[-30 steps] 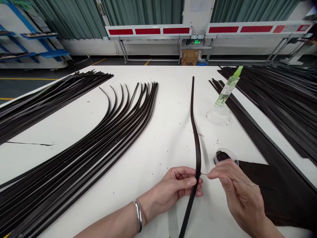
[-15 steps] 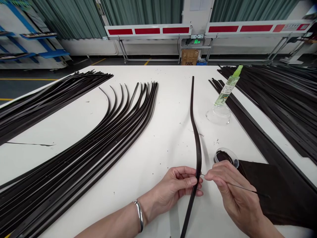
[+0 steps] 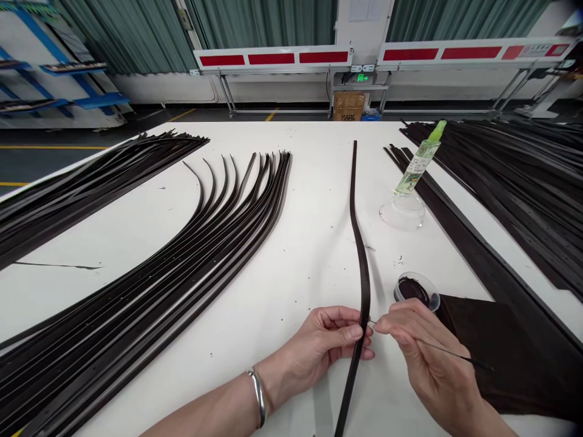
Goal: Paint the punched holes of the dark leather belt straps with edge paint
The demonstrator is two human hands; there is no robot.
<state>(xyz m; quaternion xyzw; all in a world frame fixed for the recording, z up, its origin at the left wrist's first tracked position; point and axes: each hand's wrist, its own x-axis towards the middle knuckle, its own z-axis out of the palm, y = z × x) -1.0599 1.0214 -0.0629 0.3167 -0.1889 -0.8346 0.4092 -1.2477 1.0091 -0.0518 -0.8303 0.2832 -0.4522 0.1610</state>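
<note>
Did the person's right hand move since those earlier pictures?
Yes, slightly: the right hand has dropped toward the person, away from the small round dish, whose near rim now shows.

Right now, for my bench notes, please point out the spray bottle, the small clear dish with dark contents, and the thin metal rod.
Spray bottle (image 3: pixel 416 164), head view, on its body.
Small clear dish (image 3: pixel 412 290), head view, on the dark contents.
Thin metal rod (image 3: pixel 455 354), head view, on its shaft.

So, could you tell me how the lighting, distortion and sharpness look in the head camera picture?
In the head view, light is even, with a soft shadow beside the belt strap; the wide lens bows the white table; focus looks sharp.
</note>
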